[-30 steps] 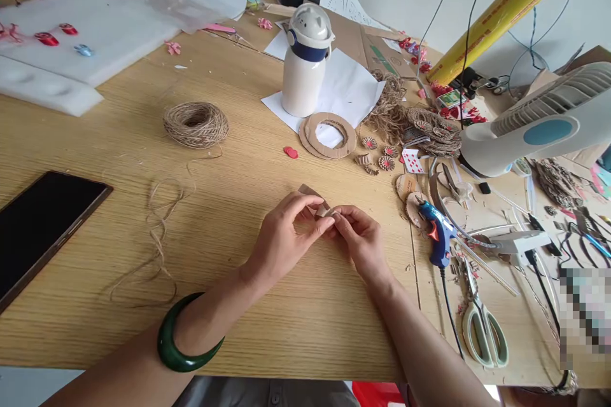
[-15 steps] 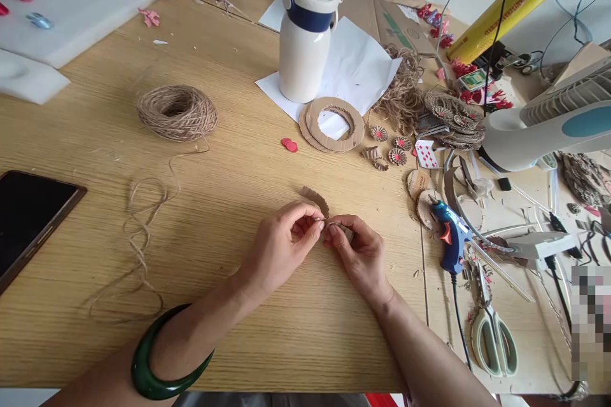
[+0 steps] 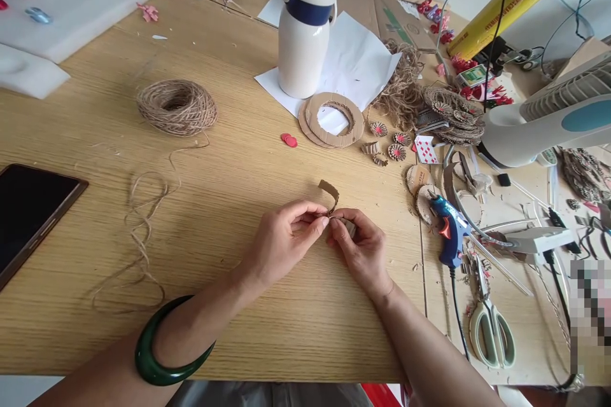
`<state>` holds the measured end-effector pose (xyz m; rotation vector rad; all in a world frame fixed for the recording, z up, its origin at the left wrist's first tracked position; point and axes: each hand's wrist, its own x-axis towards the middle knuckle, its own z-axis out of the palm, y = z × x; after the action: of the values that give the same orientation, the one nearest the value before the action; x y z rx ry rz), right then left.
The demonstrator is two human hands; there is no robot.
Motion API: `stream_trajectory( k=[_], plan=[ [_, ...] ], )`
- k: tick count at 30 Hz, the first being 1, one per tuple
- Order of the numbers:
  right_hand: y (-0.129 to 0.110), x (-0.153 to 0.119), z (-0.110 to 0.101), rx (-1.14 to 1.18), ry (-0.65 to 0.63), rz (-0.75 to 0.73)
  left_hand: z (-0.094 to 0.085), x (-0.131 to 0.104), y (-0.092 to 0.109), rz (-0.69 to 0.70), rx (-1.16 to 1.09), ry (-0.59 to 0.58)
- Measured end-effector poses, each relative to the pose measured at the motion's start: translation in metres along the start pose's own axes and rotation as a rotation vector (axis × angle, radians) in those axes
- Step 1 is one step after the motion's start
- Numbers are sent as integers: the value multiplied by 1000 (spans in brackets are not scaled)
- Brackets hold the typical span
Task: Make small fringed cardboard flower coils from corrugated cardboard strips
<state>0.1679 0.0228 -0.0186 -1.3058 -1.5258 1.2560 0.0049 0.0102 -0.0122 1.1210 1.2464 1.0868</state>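
Observation:
Between my fingertips is a narrow strip of corrugated cardboard [image 3: 329,191], its free end curling up and away from me. My left hand [image 3: 291,235] pinches it from the left, thumb against fingers. From the other side my right hand [image 3: 360,245] pinches it too, and the two hands meet above the table. Part of the strip is hidden behind the fingers. Beyond the hands lie small red paper discs [image 3: 289,139], two stacked cardboard rings [image 3: 312,130] and several pleated cardboard rosettes [image 3: 396,152] with red centres.
A ball of twine [image 3: 176,107] lies left with a loose tail, near a phone [image 3: 35,216]. A white bottle [image 3: 304,44] stands on paper at the back. On the right are a blue glue gun [image 3: 451,232], scissors [image 3: 491,334], a fan [image 3: 539,121] and cords.
The strip's free end has swung right and now stands more upright. Both hands remain pinched together and have shifted only slightly. The whole view has moved a little.

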Motion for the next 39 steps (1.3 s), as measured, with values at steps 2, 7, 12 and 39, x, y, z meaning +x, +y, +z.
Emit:
stream_trajectory(
  k=[2, 7, 12, 39],
  plan=[
    [0, 0, -1, 1, -19, -26, -1, 1, 2, -11, -19, -3],
    [0, -1, -2, 4, -36, -29, -4, 3, 3, 85, 83, -4],
    [-3, 0, -2, 28, -53, -6, -4, 0, 4, 215, 274, 23],
    [0, 1, 0, 88, -25, -32, -1, 1, 1, -4, -23, -37]
  ],
)
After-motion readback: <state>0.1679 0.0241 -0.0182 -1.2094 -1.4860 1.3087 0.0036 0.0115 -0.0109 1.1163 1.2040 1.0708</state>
